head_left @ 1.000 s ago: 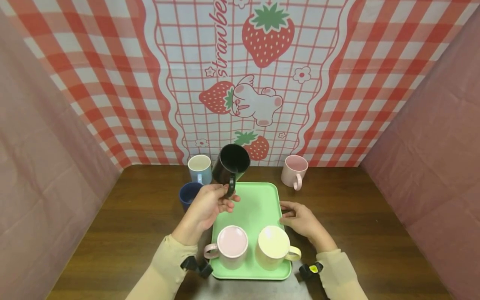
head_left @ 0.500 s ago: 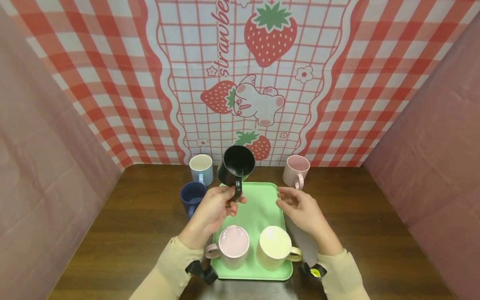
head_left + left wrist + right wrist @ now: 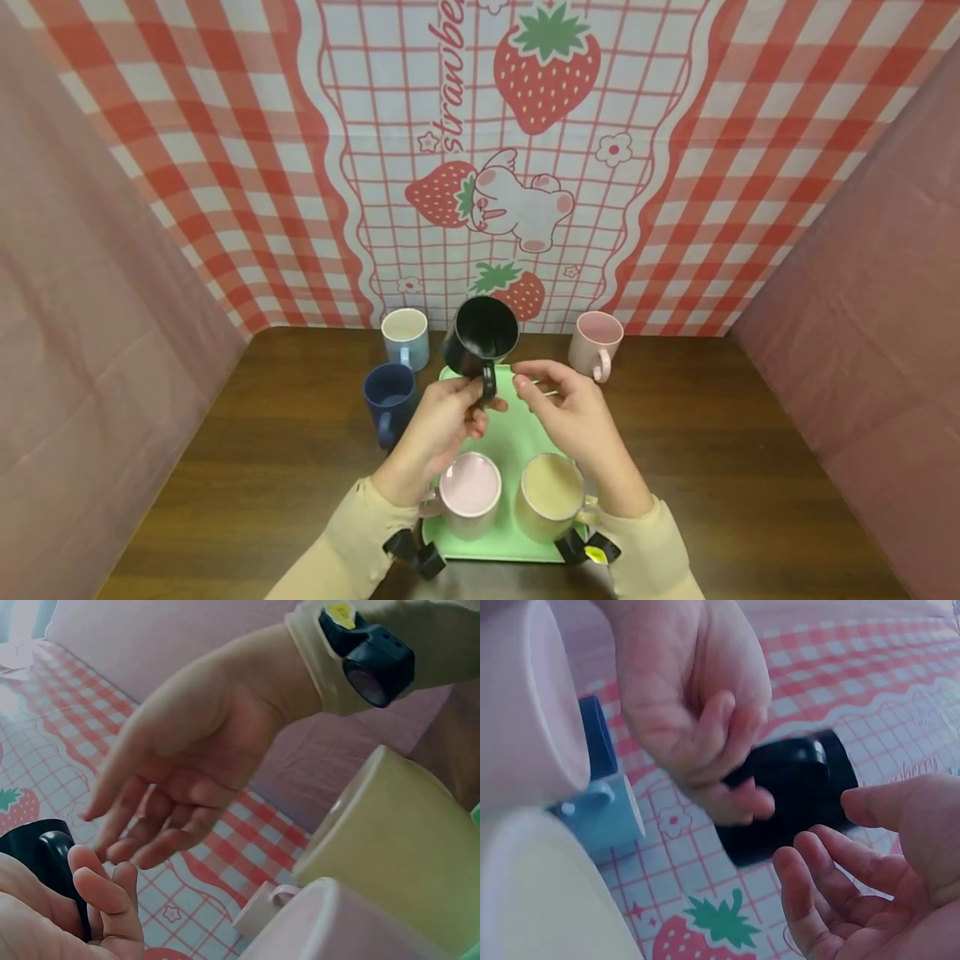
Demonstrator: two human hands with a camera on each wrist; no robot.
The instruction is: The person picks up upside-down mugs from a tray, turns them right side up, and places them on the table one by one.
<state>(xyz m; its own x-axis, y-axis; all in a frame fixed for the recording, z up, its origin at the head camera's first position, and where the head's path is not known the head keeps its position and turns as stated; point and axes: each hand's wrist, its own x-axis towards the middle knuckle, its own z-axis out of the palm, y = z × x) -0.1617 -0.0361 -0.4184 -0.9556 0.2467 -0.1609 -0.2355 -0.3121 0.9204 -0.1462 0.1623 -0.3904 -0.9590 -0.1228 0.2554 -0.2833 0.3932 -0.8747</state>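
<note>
My left hand point(image 3: 444, 417) pinches the handle of a black mug point(image 3: 483, 333), held raised over the far end of a light green tray point(image 3: 502, 546). Just right of the mug is my right hand point(image 3: 577, 417), its fingers loosely bent and holding nothing. In the right wrist view those fingers point(image 3: 817, 877) stand close to the black mug point(image 3: 795, 795), apparently apart from it. A pink mug point(image 3: 470, 496) and a pale yellow mug point(image 3: 550, 497) stand on the near half of the tray. My right wrist partly covers the yellow mug's handle.
Left of the tray stand a dark blue mug point(image 3: 390, 400) and, behind it, a light blue mug point(image 3: 406, 340). Another pink mug point(image 3: 596, 343) is at the back right of the wooden table point(image 3: 720, 467). A checked strawberry cloth point(image 3: 675, 208) hangs close behind.
The black mug has moved slightly right in my left hand. My right hand has left the tray's right edge and come up and left, close to the mug.
</note>
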